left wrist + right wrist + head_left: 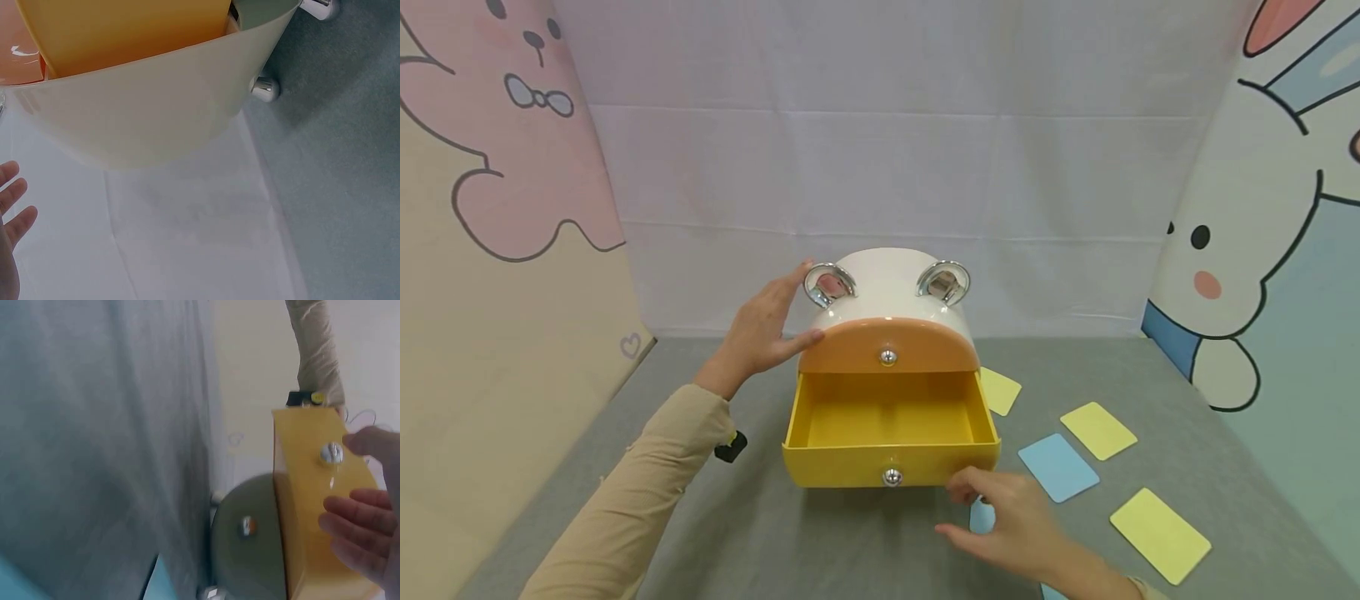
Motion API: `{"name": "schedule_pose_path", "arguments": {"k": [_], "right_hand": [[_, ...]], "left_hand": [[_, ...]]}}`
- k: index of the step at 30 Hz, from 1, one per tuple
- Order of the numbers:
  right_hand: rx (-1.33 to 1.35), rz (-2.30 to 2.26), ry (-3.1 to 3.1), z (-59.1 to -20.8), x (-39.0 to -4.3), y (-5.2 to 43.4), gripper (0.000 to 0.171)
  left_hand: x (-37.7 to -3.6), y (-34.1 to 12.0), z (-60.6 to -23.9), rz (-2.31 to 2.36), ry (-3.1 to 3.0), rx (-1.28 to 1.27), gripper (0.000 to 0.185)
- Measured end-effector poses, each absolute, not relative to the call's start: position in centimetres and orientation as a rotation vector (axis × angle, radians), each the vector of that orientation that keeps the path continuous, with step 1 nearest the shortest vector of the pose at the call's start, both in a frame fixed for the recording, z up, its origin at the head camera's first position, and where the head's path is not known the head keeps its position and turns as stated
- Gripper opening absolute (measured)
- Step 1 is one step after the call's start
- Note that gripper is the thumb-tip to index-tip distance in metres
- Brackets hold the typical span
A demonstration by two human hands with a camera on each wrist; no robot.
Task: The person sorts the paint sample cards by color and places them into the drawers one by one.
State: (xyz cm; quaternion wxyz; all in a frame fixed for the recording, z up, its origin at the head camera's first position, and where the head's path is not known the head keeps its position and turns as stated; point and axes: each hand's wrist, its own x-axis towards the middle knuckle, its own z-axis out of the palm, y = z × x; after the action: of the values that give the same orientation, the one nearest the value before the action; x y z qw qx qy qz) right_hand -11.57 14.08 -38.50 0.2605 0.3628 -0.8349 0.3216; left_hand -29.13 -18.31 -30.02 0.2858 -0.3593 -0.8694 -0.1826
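Note:
A white rounded box [887, 287] with two chrome ear rings stands on the grey cloth. Its orange upper drawer [887, 346] is closed. The yellow lower drawer [891, 425] is pulled out and looks empty. My left hand [767, 329] rests with straight fingers on the box's left shoulder, the thumb at the orange drawer's edge. My right hand [1007, 517] hovers with relaxed fingers at the yellow drawer's front right corner, above a blue card [981, 517]. In the right wrist view the fingers [359, 525] sit close to the drawer's silver knob [331, 452], holding nothing.
Several cards lie right of the box: a yellow card [1000, 390] beside it, another yellow card [1097, 429], a blue card [1058, 467] and a yellow card [1159, 533] nearer me. Cartoon panels wall both sides, with a white cloth backdrop behind.

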Motion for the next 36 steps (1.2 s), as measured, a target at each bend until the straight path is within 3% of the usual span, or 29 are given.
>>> {"name": "schedule_pose_path", "arguments": {"k": [8, 18, 28, 36], "right_hand": [[0.946, 0.924, -2.671, -39.4, -11.1, 20.9, 0.030], [0.480, 1.107, -3.324, -41.6, -10.5, 27.6, 0.061], [0.992, 0.626, -3.035, -45.1, -9.1, 31.1, 0.056], [1.091, 0.660, -3.067, -46.0, -9.1, 31.7, 0.060]], "left_hand": [[-29.3, -18.2, -30.1, -0.496, -2.318, -0.963, 0.091], [-29.3, -18.5, -30.2, -0.501, -2.319, -0.958, 0.092], [-29.2, -18.3, -30.2, -0.504, -2.325, -0.960, 0.092], [-29.3, -18.3, -30.2, -0.509, -2.314, -0.966, 0.091]]}}
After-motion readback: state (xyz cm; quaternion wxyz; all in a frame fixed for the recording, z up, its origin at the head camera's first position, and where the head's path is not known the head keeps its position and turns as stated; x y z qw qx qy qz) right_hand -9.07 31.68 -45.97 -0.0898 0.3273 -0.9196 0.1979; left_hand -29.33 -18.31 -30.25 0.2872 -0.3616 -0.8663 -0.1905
